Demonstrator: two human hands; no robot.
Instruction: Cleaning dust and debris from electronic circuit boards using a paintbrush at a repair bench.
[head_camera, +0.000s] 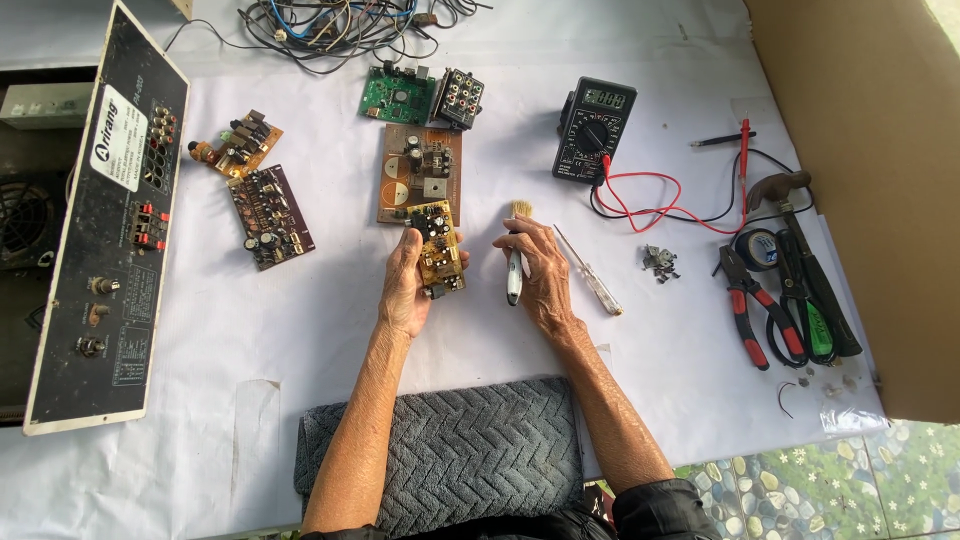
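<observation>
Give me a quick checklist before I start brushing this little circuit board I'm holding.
1. Small yellow circuit board gripped in left hand: ok.
2. Brush held in right hand, bristles pointing away: ok.
3. Component side faces up: ok.
4. Board lifted off the larger brown board: cannot tell.
5. Screwdriver lies apart from the brush: ok.
6. Dust on the board: cannot tell.

Left hand (408, 285) grips circuit board (438, 248); right hand (540, 270) holds brush (515, 262).
</observation>
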